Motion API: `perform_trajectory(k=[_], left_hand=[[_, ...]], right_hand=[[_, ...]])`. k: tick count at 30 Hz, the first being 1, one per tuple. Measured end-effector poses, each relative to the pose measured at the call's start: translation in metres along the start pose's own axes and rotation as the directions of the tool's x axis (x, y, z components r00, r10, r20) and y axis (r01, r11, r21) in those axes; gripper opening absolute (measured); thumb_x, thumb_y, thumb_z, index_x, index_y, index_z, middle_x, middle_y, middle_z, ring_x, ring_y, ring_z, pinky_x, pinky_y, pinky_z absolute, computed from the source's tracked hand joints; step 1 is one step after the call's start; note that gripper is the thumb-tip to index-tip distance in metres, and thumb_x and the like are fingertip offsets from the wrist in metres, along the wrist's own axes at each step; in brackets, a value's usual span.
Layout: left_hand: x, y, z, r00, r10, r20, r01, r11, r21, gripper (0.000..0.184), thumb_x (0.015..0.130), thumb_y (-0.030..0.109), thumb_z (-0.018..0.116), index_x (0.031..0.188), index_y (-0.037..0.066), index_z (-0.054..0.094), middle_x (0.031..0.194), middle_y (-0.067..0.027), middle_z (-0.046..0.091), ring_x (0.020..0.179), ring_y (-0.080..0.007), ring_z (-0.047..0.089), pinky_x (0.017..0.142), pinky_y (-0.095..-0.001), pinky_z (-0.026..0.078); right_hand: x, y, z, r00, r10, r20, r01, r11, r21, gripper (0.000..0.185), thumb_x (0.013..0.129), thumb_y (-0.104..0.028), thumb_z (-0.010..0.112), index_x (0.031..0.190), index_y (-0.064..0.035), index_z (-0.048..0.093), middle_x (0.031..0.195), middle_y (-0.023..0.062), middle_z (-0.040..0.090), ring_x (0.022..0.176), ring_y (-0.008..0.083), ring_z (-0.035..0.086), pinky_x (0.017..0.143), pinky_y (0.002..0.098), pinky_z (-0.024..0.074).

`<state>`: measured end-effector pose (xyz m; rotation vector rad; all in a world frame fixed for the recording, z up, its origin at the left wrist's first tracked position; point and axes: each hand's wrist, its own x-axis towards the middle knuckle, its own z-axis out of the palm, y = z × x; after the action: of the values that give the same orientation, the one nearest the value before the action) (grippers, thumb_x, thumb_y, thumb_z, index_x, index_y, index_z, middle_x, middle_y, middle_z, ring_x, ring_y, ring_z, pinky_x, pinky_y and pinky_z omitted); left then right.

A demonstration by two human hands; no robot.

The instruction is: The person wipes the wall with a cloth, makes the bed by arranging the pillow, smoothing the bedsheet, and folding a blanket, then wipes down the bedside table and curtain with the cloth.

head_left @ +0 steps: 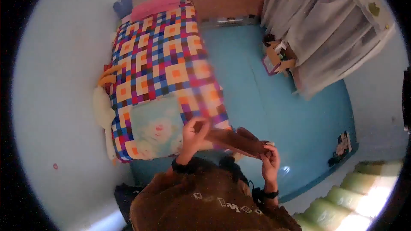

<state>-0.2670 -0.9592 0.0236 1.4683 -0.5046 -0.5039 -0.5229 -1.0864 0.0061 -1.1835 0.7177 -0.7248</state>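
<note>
Blue floor [244,72] runs beside the checked bed [169,73], and I hold a brown cloth [234,141] in the air near the bed's foot end. On my right hand [269,164] the fingers are clamped on one end; on my left hand [190,137] they curl at the other, too blurred to tell whether they grip. A loose hold there could let that end slip and droop; uneven pulling might twist the cloth.
</note>
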Motion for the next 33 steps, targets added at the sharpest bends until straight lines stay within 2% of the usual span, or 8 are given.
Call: perform_trajectory(k=[3,6,11,14,21,27,29,33], left_hand=[[0.009,0.002,0.059,0.995,0.091,0.042,-0.097,0.98,0.172,0.011,0.085,0.006,0.064,0.095,0.0,0.064,0.085,-0.002,0.065,0.077,-0.0073,0.057,0.068,-0.0223,0.047],[0.014,-0.009,0.103,0.991,-0.124,0.051,0.117,0.986,0.123,0.012,0.085,0.007,0.065,0.095,0.0,0.065,0.084,-0.0017,0.065,0.079,-0.0086,0.058,0.069,-0.0235,0.048],[0.027,-0.044,0.153,0.988,-0.123,0.089,0.137,0.977,-0.163,0.018,0.087,0.014,0.064,0.1,0.0,0.062,0.085,-0.0032,0.063,0.077,-0.0104,0.059,0.068,-0.0229,0.047],[0.039,-0.056,0.169,0.961,-0.125,0.248,0.142,0.988,-0.051,0.016,0.089,0.011,0.061,0.102,0.002,0.062,0.083,-0.0024,0.062,0.074,-0.0098,0.058,0.066,-0.0226,0.047],[0.082,-0.061,0.205,0.935,-0.178,0.306,0.226,0.965,-0.13,0.01,0.09,0.012,0.058,0.092,0.004,0.052,0.074,-0.0023,0.058,0.051,-0.0048,0.051,0.038,-0.0191,0.035],[0.167,-0.059,0.228,0.961,-0.138,0.238,0.179,0.971,-0.16,0.009,0.09,0.01,0.058,0.091,0.004,0.051,0.076,-0.0032,0.058,0.053,-0.0072,0.055,0.039,-0.02,0.039],[0.211,-0.052,0.23,0.983,0.045,0.177,-0.04,0.999,-0.031,0.009,0.089,0.009,0.059,0.09,0.004,0.051,0.078,-0.0038,0.058,0.061,-0.0084,0.057,0.045,-0.0215,0.043],[0.29,-0.026,0.226,0.993,0.103,0.049,-0.107,0.991,0.082,0.009,0.086,0.007,0.06,0.083,0.001,0.054,0.085,-0.0046,0.059,0.076,-0.0109,0.058,0.064,-0.0258,0.049]], right_hand=[[0.02,-0.037,-0.056,0.998,-0.063,-0.022,0.06,0.992,-0.107,0.038,0.077,0.012,0.05,0.112,-0.003,0.054,0.116,0.0079,0.052,0.11,0.0193,0.049,0.098,0.0331,0.0371],[0.042,-0.049,-0.086,0.999,-0.011,-0.041,0.008,0.997,-0.076,0.041,0.073,0.013,0.043,0.109,-0.0043,0.053,0.117,0.0071,0.049,0.114,0.0195,0.045,0.104,0.0318,0.0274],[0.066,-0.054,-0.127,0.999,-0.015,-0.04,0.009,0.99,-0.142,0.043,0.073,0.007,0.043,0.113,-0.0043,0.052,0.117,0.0064,0.049,0.113,0.0182,0.045,0.102,0.0321,0.0293],[0.075,-0.053,-0.148,0.997,-0.025,-0.071,0.014,0.989,-0.151,0.043,0.072,0.005,0.043,0.113,-0.0047,0.052,0.118,0.0059,0.048,0.115,0.0179,0.043,0.102,0.0319,0.0297],[0.139,-0.059,-0.169,0.997,-0.044,-0.065,0.036,0.992,-0.119,0.046,0.07,0.004,0.044,0.114,-0.0044,0.052,0.121,0.0057,0.045,0.117,0.0183,0.04,0.103,0.0313,0.0267],[0.241,-0.075,-0.155,0.998,-0.05,0.046,0.055,0.994,-0.095,0.047,0.07,0.007,0.043,0.115,-0.0037,0.051,0.122,0.006,0.045,0.118,0.0183,0.04,0.104,0.0317,0.0257],[0.288,-0.081,-0.145,0.997,-0.045,0.068,0.051,0.994,-0.092,0.047,0.071,0.008,0.042,0.116,-0.0035,0.051,0.122,0.0062,0.046,0.117,0.0186,0.041,0.104,0.0318,0.0265],[0.381,-0.089,-0.123,0.991,-0.039,0.126,0.053,0.993,-0.11,0.048,0.072,0.008,0.043,0.118,-0.003,0.051,0.122,0.0066,0.046,0.116,0.0194,0.042,0.103,0.0318,0.0283]])
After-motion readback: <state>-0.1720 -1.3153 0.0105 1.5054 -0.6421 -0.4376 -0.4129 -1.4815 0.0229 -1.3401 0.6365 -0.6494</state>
